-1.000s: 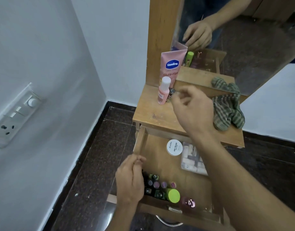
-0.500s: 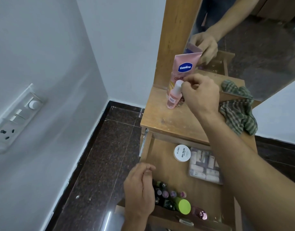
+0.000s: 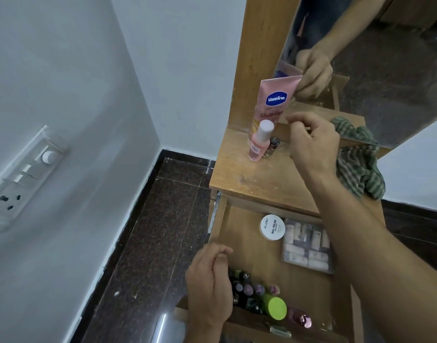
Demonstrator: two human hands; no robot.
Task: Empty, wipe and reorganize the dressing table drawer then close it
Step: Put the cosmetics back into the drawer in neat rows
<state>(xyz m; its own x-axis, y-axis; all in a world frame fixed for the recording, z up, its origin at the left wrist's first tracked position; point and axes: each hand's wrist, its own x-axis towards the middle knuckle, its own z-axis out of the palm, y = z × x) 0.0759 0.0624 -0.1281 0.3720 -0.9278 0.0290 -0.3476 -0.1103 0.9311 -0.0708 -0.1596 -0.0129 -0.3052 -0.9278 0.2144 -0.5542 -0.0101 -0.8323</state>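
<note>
A person's right hand (image 3: 311,144) hovers over the dressing table top (image 3: 252,179), fingers curled loosely inward with thumb and forefinger nearly pinched; whether anything sits between them cannot be told. Just left of that hand stand 3 items: 1 pink Vaseline tube (image 3: 272,102) upright against the mirror frame (image 3: 259,45), 1 small pink bottle (image 3: 259,142) with a white cap in front of the tube, and 1 small dark-capped bottle (image 3: 273,144) touching the pink bottle's right side. Right of the hand, 1 green striped cloth (image 3: 358,172) lies bunched on the top, against the mirror (image 3: 398,82).

Below the top, the drawer (image 3: 257,258) stands pulled open. The left hand (image 3: 210,285) is held over the drawer's left front corner, fingers folded into a loose fist with the thumb against the forefinger; it shows no visible hold on anything. Just right of this hand, a cluster of small nail polish bottles (image 3: 249,290) lines the drawer front, too crowded to count exactly, with 1 lime-green cap (image 3: 276,308) and 1 pink-topped bottle (image 3: 301,319) beside them. Toward the drawer's back lie 1 white round tin (image 3: 272,227) marked "NAIL POLISH" and, just right of it, 1 clear case (image 3: 306,246) of pale pieces.
</note>
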